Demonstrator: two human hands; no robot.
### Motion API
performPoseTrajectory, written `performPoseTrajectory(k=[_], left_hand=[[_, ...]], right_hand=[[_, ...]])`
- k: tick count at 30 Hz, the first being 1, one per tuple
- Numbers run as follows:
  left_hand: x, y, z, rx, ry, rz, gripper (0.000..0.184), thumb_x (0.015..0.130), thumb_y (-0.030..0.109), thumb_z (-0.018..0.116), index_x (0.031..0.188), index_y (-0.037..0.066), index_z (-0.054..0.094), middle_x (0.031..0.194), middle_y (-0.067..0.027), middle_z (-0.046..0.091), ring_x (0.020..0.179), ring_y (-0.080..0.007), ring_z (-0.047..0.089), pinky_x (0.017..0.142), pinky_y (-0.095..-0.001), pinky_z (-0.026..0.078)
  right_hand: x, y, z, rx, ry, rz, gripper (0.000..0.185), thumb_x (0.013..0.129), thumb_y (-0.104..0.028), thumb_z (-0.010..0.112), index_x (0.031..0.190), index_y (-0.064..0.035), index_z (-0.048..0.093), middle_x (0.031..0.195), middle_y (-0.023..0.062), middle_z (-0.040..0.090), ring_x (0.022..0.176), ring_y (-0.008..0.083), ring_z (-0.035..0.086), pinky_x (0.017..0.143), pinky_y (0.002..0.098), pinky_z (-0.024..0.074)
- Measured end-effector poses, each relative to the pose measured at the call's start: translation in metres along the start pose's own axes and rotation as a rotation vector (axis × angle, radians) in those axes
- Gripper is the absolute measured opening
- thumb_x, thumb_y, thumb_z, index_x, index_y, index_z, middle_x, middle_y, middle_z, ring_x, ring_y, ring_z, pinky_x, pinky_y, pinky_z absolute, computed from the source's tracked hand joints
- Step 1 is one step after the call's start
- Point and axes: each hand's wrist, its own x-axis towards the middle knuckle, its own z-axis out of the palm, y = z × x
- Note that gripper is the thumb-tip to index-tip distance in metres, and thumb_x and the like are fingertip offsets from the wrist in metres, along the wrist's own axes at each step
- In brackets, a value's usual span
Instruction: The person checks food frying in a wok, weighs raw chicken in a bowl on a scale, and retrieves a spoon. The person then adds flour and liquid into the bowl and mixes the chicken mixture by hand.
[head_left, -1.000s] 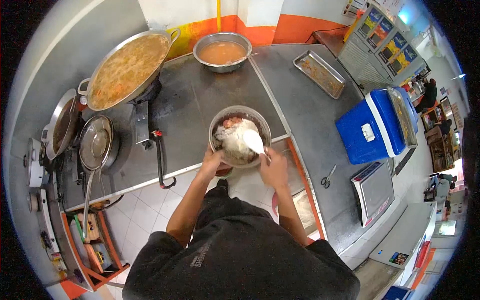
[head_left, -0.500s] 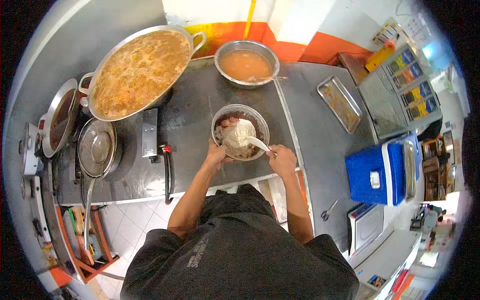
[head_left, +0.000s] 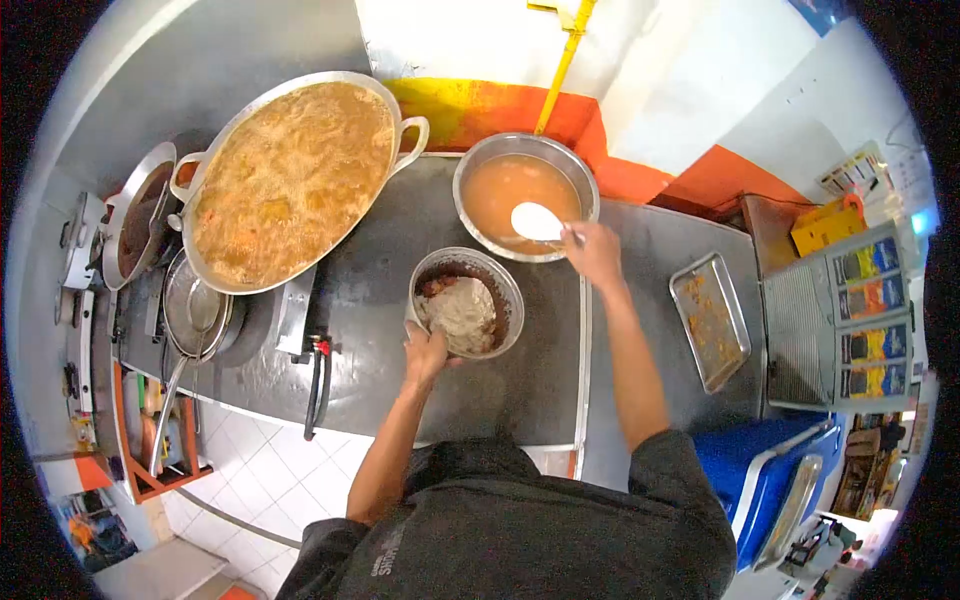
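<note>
My left hand (head_left: 427, 352) grips the near-left rim of a metal bowl (head_left: 515, 318). Pale flour (head_left: 463, 312) is heaped inside it, with some reddish pieces showing at the left. In my right hand (head_left: 597, 254) is a white spoon (head_left: 537, 222), held over the near right side of a larger metal basin (head_left: 590, 205). That basin contains a cloudy orange-brown liquid (head_left: 510, 187). Whether the spoon touches the liquid I cannot tell.
A big two-handled pan (head_left: 290, 180) of bubbling oil stands on a burner at the left. Near it are a strainer (head_left: 197, 308) and a darker pan (head_left: 137, 225). To the right lie a metal tray (head_left: 710, 320) with crumbs and a blue cooler (head_left: 740, 455).
My right hand has carried the spoon up from the flour bowl to the basin of liquid. The left hand still holds the bowl, and the camera view has shifted.
</note>
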Motion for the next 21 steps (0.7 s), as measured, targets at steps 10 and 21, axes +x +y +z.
performPoseTrajectory(k=[10, 21], left_hand=[[0.001, 0.029, 0.029, 0.435, 0.239, 0.201, 0.054, 0.082, 0.017, 0.044, 0.124, -0.013, 0.027, 0.114, -0.0403, 0.046, 0.114, -0.0544, 0.04, 0.103, -0.0488, 0.028], [-0.01, 0.048, 0.035, 0.378, 0.239, 0.116, 0.07, 0.083, 0.015, 0.043, 0.139, -0.008, 0.008, 0.132, -0.0381, 0.032, 0.128, -0.0531, 0.02, 0.108, -0.0455, 0.022]], right_hand=[[0.135, 0.065, 0.096, -0.355, -0.369, -0.151, 0.023, 0.075, -0.033, 0.06, 0.087, -0.0158, 0.071, 0.085, 0.0133, 0.067, 0.083, 0.0306, 0.064, 0.076, 0.0432, 0.0471], [0.104, 0.006, 0.036, -0.072, -0.373, -0.457, 0.02, 0.078, -0.026, 0.057, 0.085, -0.0152, 0.072, 0.08, 0.011, 0.067, 0.079, 0.029, 0.063, 0.083, 0.0454, 0.0378]])
